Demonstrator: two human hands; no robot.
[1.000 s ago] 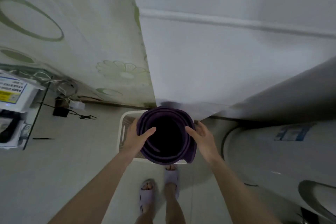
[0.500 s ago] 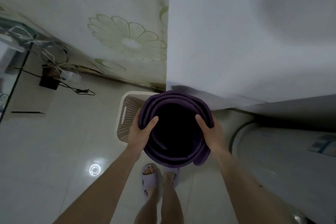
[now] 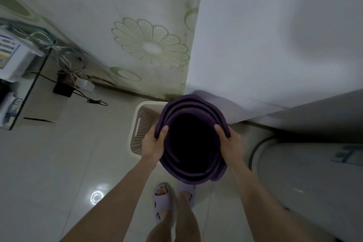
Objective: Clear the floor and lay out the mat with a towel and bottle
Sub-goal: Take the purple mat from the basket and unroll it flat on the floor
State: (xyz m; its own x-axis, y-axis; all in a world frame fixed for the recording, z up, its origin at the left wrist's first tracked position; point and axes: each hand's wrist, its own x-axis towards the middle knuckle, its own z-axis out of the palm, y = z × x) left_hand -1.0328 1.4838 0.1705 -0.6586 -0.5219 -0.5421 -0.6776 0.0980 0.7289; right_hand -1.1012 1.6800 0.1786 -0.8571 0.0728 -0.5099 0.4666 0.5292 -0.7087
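Both the left hand [image 3: 152,143] and right hand [image 3: 232,145] grip the rolled mat [image 3: 188,102] upright over the basket [image 3: 137,122], fingers curled round its rim; lift straight, holding the roll tight, clear of the wall [image 3: 255,45].

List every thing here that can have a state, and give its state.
mat: rolled up, held upright, open end facing the camera.
left hand: grips the mat's rim, thumb inside.
right hand: grips the mat's opposite rim.
basket: on the floor, partly hidden behind the mat.
slippers: worn on both feet.
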